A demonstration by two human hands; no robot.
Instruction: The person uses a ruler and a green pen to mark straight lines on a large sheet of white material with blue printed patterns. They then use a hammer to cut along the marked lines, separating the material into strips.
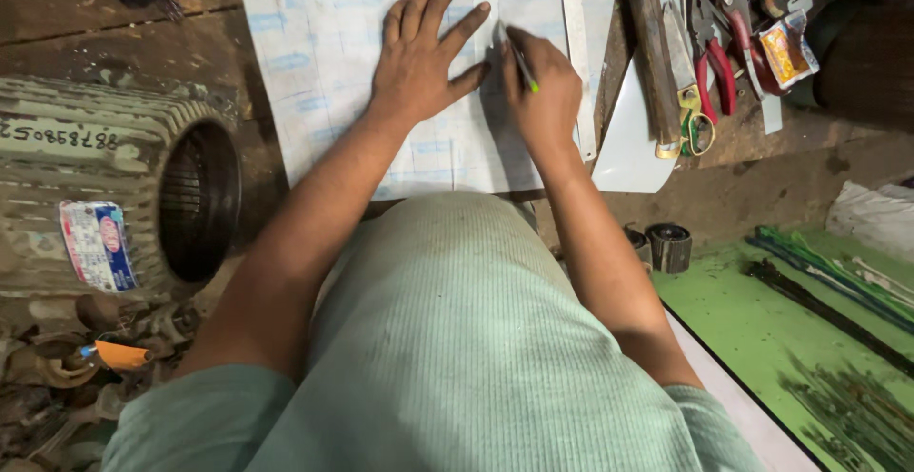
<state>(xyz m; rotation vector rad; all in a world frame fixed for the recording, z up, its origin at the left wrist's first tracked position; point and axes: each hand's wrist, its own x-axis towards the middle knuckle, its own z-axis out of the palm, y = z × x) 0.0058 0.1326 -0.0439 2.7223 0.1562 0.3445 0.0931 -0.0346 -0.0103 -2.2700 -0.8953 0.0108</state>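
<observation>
White sheet [333, 62]: left hand [419, 58] flat, right hand [545, 96] holds one pen [519, 60].

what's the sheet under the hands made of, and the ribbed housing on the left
Sheet: looks like thin white paper or insulating film, matte, with faint blue print; lies flat with crisp edges. Housing: seemingly cast metal, dull and grimy, with moulded fins and a dark round opening.

A dark, worn wooden table [143, 43] fills the upper frame. A pale sheet with faint blue markings [324, 62] lies flat on it at upper centre. Along the upper right lie a wooden handle [650, 53], red-handled pliers [716, 67] and a curved white offcut [628, 143].
</observation>
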